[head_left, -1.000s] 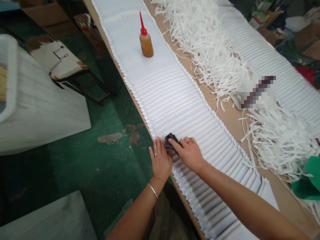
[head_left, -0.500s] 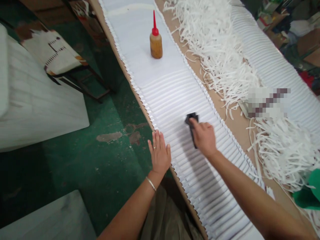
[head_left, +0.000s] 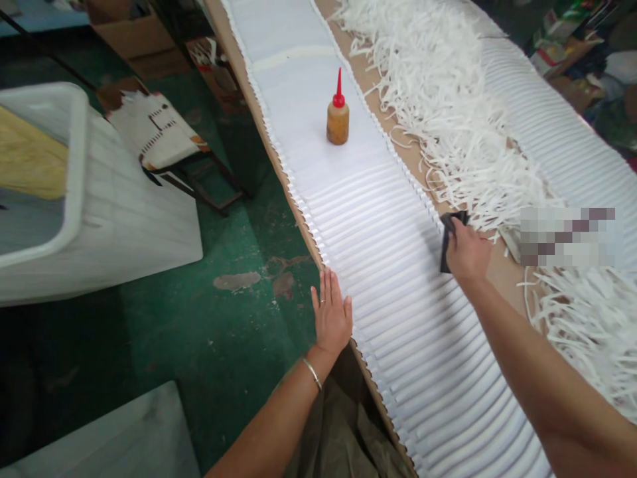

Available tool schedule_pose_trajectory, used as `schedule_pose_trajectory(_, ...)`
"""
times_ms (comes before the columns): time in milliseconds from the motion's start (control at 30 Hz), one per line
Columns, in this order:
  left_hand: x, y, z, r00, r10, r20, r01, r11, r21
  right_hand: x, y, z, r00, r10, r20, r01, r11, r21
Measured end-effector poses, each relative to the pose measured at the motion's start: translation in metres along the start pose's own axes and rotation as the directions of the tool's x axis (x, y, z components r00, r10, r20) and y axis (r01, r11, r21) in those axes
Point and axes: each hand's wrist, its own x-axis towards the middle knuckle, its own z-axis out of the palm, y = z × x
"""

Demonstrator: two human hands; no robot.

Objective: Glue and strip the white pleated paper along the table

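A long row of overlapping white sheets point(head_left: 398, 285) runs along the table, their edges making even ridges. My left hand point(head_left: 332, 312) lies flat at the row's near-left border, fingers stretched out and holding nothing. In my right hand point(head_left: 470, 249) is a flat black block point(head_left: 446, 255), gripped at its upper part. The block rests at the right border of the row; the fingers hide some of it. Farther up, on the smooth part of the sheets, a squeeze bottle point(head_left: 338, 125) with amber liquid and a pointed red nozzle stands upright.
Loose white paper strips point(head_left: 448, 113) are heaped to the right of the row, on the brown tabletop point(head_left: 502, 272). Beyond them lies another ridged white row point(head_left: 547, 106). A large white bin point(head_left: 134, 199) and a stool point(head_left: 199, 176) stand on the green floor point(head_left: 249, 345) at left.
My right hand has slid the black block rightwards across the ridged sheets to their right border. My left hand stays flat at the left border. The view has shifted somewhat.
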Motion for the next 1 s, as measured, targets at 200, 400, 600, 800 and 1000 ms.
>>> schedule_pose_trajectory(200,0.061,-0.014,-0.007,0.999,0.028,0.034,-0.032,0.993,0.117,-0.051,-0.157,0.013,0.767,-0.642,0.008,0.626,0.751,0.210)
schedule_pose_trajectory(400,0.054,-0.023,0.001,0.999,0.034,0.030,-0.038,0.991,0.129,0.048,-0.036,0.039,0.958,-0.286,0.039,0.282,0.957,0.071)
schedule_pose_trajectory(600,0.108,-0.051,-0.028,0.997,0.072,0.008,-0.073,0.997,0.033,0.106,-0.049,0.018,0.997,-0.013,-0.074,0.021,0.993,0.112)
schedule_pose_trajectory(800,0.197,-0.077,-0.034,0.998,0.031,0.059,-0.044,0.974,0.223,0.073,-0.231,0.016,0.716,-0.698,-0.030,0.662,0.664,0.349)
schedule_pose_trajectory(1000,0.193,-0.086,-0.019,0.998,0.059,-0.026,-0.052,0.976,0.213,0.177,-0.138,0.042,0.947,-0.312,0.071,0.304,0.947,0.105)
